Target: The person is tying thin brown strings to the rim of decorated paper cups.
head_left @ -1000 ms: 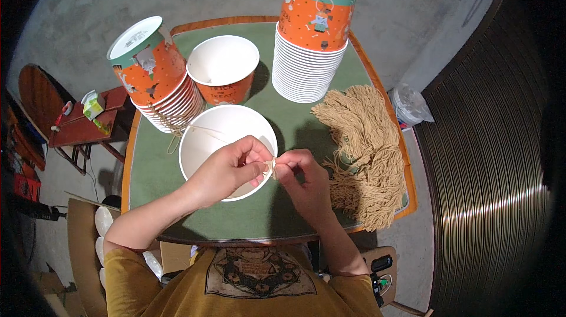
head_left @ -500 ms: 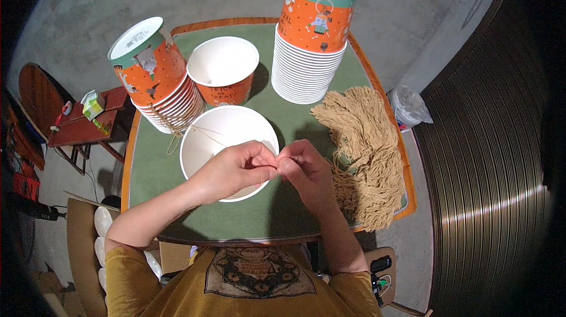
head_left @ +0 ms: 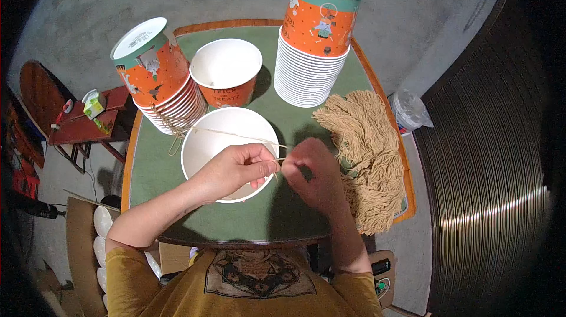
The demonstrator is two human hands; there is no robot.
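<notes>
Person seated at a green-topped table (head_left: 177, 199), both hands over the rim of an open white paper bucket (head_left: 203, 146). Left hand (head_left: 236, 169) is curled, fingers pinched on a thin tan string (head_left: 236, 135) that runs across the bucket mouth to the far rim. Right hand (head_left: 312, 175) is closed too, pinching the same string's end just beside the left.

Since a second ago the hands have drawn together at the near rim and the string now lies taut. Judged: the tying at this rim is under way.

A heap of tan strings (head_left: 365, 152) lies right; orange bucket stacks (head_left: 159, 81) stand behind.
</notes>
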